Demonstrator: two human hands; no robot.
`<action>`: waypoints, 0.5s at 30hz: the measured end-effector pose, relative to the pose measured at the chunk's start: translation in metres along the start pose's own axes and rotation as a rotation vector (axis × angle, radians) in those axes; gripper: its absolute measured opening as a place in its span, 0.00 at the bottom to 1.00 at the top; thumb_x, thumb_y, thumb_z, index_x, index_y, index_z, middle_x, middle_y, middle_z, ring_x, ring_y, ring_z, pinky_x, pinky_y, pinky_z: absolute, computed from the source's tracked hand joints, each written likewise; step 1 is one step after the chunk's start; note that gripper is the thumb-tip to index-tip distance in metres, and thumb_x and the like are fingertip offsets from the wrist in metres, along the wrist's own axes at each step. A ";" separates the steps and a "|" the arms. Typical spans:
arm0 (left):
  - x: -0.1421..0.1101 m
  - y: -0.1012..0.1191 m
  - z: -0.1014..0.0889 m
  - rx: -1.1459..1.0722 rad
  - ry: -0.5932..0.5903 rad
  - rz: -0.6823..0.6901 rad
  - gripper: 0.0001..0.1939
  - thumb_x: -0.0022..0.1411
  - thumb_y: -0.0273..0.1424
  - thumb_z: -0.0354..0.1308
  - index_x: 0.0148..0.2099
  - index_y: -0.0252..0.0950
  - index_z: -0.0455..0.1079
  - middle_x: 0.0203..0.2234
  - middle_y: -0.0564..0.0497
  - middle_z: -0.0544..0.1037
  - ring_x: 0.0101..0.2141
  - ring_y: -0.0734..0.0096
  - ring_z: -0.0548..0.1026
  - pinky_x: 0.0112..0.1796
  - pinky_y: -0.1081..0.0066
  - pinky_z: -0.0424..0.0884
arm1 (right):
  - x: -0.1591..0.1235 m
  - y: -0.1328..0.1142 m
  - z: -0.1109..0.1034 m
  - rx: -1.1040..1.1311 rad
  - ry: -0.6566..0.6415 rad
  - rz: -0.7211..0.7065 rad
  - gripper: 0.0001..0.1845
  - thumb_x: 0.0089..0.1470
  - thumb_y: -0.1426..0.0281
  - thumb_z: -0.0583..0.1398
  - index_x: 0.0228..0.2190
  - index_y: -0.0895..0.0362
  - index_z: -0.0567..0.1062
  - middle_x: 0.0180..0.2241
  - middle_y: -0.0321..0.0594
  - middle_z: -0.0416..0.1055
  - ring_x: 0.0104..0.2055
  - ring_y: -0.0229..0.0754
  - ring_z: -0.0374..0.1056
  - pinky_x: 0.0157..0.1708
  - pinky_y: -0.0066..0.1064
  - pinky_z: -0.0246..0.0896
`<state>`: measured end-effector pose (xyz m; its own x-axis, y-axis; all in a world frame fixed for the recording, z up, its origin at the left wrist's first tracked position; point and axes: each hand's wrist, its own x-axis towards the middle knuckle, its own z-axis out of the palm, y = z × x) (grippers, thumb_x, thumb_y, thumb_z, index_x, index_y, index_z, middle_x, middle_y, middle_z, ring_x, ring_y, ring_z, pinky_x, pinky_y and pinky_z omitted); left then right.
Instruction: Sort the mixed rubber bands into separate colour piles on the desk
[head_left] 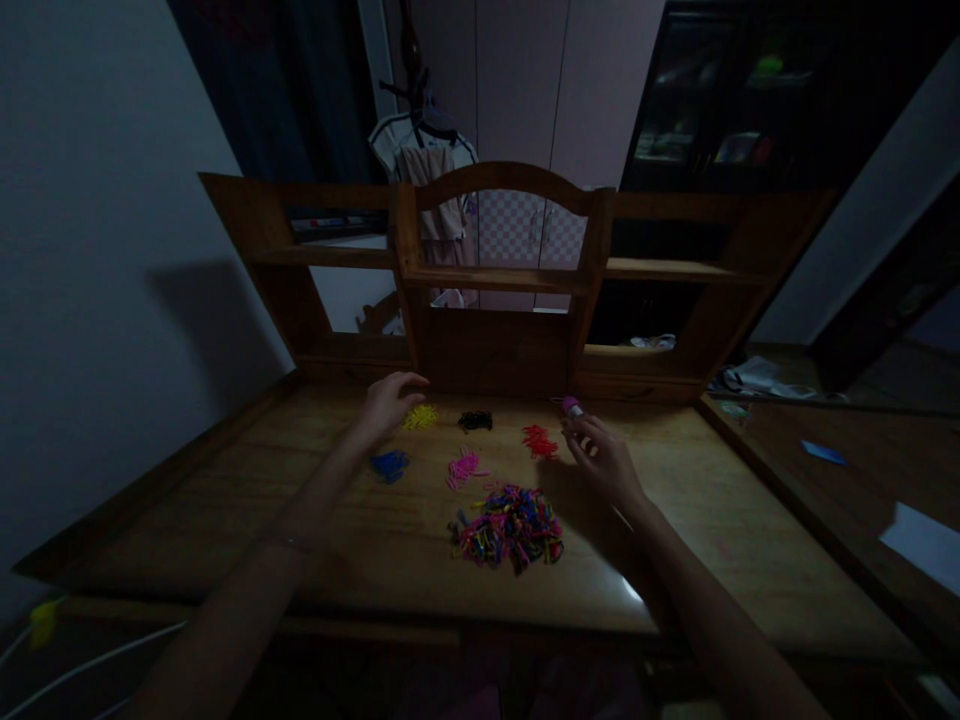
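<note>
My left hand (392,402) hovers just beside and above a pile of small yellow pieces (421,417), fingers stretched and a little curved, apparently holding nothing. My right hand (600,452) grips a small purple and white object (571,406) at the far right of the piles; its kind is too dark to make out. Nearest to that hand lies a pile of red pieces (540,442). Black pieces (475,421), pink pieces (464,468) and blue pieces (389,465) form separate piles. Closer to me is a larger heap of mixed-colour thin pieces (511,530).
The wooden desk (315,560) backs onto a shelf unit (499,345). A wall stands at left. A side surface at right bears a blue item (823,453) and white paper (926,545). A white cable (90,665) runs at lower left. The room is dim.
</note>
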<state>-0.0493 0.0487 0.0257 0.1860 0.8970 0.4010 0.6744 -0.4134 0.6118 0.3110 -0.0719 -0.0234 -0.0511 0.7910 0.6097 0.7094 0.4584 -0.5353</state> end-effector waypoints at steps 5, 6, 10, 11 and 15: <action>-0.068 0.057 -0.008 -0.107 -0.109 0.134 0.14 0.59 0.42 0.58 0.44 0.41 0.74 0.42 0.50 0.78 0.44 0.64 0.74 0.48 0.66 0.67 | 0.000 -0.003 0.001 -0.011 -0.003 0.016 0.08 0.59 0.69 0.54 0.32 0.55 0.73 0.33 0.42 0.70 0.31 0.41 0.66 0.28 0.29 0.60; -0.086 0.064 -0.006 -0.129 -0.190 0.140 0.14 0.58 0.42 0.59 0.44 0.41 0.74 0.42 0.51 0.77 0.43 0.64 0.74 0.47 0.67 0.67 | 0.000 -0.004 0.001 -0.017 -0.004 0.018 0.08 0.59 0.70 0.54 0.32 0.55 0.73 0.33 0.42 0.70 0.31 0.40 0.66 0.28 0.29 0.60; -0.149 0.071 0.006 -0.204 -0.495 0.073 0.15 0.57 0.40 0.60 0.46 0.43 0.74 0.44 0.50 0.76 0.43 0.65 0.74 0.45 0.68 0.69 | -0.001 -0.004 0.001 -0.032 -0.020 0.008 0.07 0.57 0.72 0.55 0.32 0.55 0.74 0.34 0.42 0.71 0.31 0.41 0.66 0.29 0.30 0.60; -0.160 0.068 0.009 -0.213 -0.521 0.044 0.15 0.57 0.40 0.60 0.46 0.43 0.73 0.43 0.50 0.75 0.43 0.64 0.74 0.45 0.67 0.69 | -0.001 -0.004 0.001 -0.033 -0.024 0.004 0.07 0.57 0.72 0.55 0.33 0.55 0.74 0.34 0.42 0.71 0.32 0.41 0.66 0.29 0.30 0.60; -0.186 0.061 0.021 -0.178 -0.502 -0.050 0.12 0.59 0.37 0.58 0.45 0.42 0.73 0.41 0.50 0.75 0.42 0.63 0.73 0.45 0.66 0.68 | -0.001 -0.005 0.002 -0.031 -0.039 -0.018 0.07 0.57 0.72 0.56 0.34 0.55 0.75 0.34 0.43 0.70 0.32 0.41 0.66 0.29 0.30 0.61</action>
<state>-0.0275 -0.1395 -0.0260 0.5048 0.8630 0.0198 0.5674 -0.3490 0.7459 0.3062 -0.0742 -0.0219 -0.0913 0.7981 0.5955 0.7294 0.4608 -0.5056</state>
